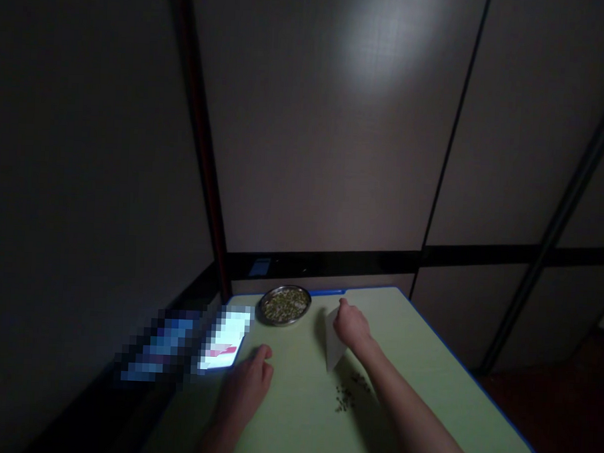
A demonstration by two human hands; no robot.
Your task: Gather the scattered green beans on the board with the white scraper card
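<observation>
My right hand (351,327) is closed on the top of a thin white card (333,345), which stands on edge on the pale green tabletop. Just below the card and beside my right forearm, small dark beans or seeds (344,398) lie scattered in loose clusters. My left hand (253,378) is on the left side of the table, fingers curled and thumb on top, with nothing visible in it. Beyond both hands sits a round metal plate (263,314) holding many small greenish beans (284,304).
The pale green table (419,398) has a blue rim. A lit, pixelated screen (225,340) lies at its left edge, next to my left hand. Panelled cabinet doors (325,154) rise directly behind the table, and a dark wall (84,177) stands at left.
</observation>
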